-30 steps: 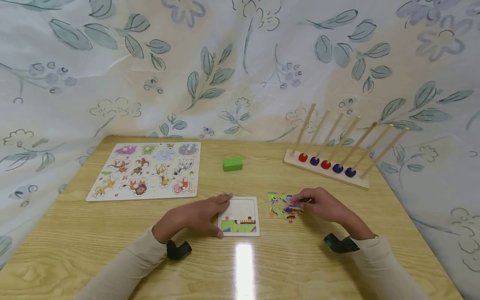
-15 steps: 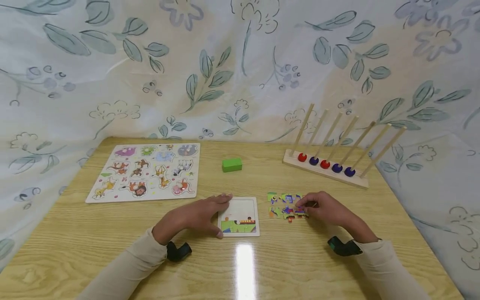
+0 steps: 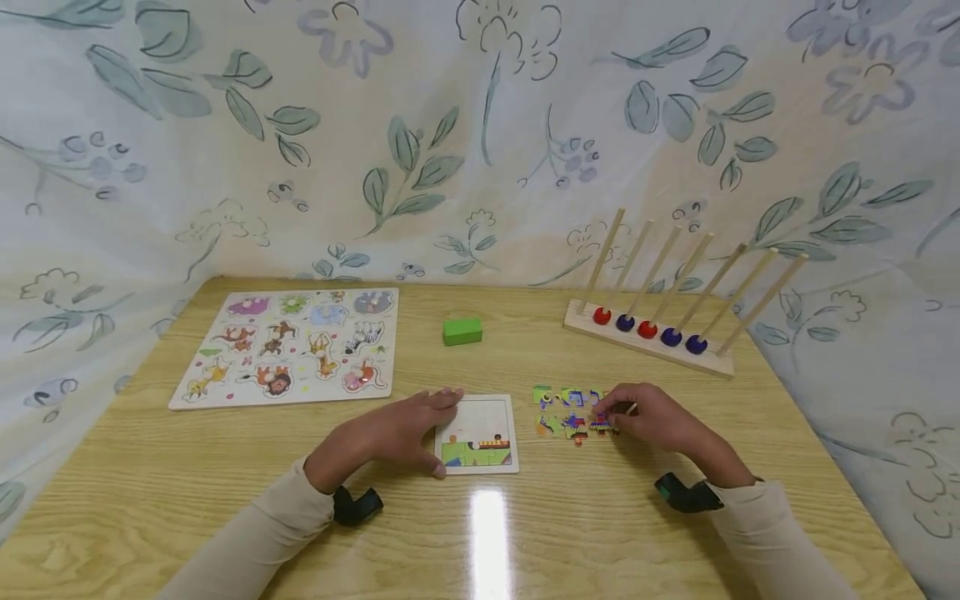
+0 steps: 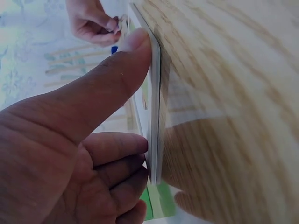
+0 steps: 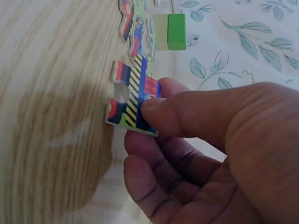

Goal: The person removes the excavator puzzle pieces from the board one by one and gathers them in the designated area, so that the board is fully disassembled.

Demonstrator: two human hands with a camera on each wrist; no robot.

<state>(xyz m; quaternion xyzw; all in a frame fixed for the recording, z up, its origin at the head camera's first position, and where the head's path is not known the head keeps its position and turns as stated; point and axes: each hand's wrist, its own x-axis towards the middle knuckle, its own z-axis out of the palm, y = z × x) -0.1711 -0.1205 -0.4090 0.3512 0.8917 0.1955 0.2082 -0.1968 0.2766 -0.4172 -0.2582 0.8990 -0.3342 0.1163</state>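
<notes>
A white-framed jigsaw tray (image 3: 480, 417) lies before me, with several joined pieces along its lower edge. My left hand (image 3: 401, 429) rests against the tray's left side, its thumb at the near corner and its fingers at the far one. In the left wrist view, the thumb (image 4: 133, 42) presses on the tray's edge while fingertips touch that same side. My right hand (image 3: 648, 417) pinches a jigsaw piece (image 5: 128, 98) with black-and-yellow stripes between thumb and fingers. Loose jigsaw pieces (image 3: 551, 425) lie between that hand and the tray.
Behind the tray stands a green block (image 3: 462, 332). An animal peg puzzle board (image 3: 292, 346) lies at the back left. At the back right is a wooden rack (image 3: 645, 337) with upright rods and red and blue beads. A patterned cloth (image 3: 480, 167) hangs behind the table.
My right hand has shifted slightly right and towards me among the loose pieces, now pinching the striped one. My left hand and the tray have stayed in place.
</notes>
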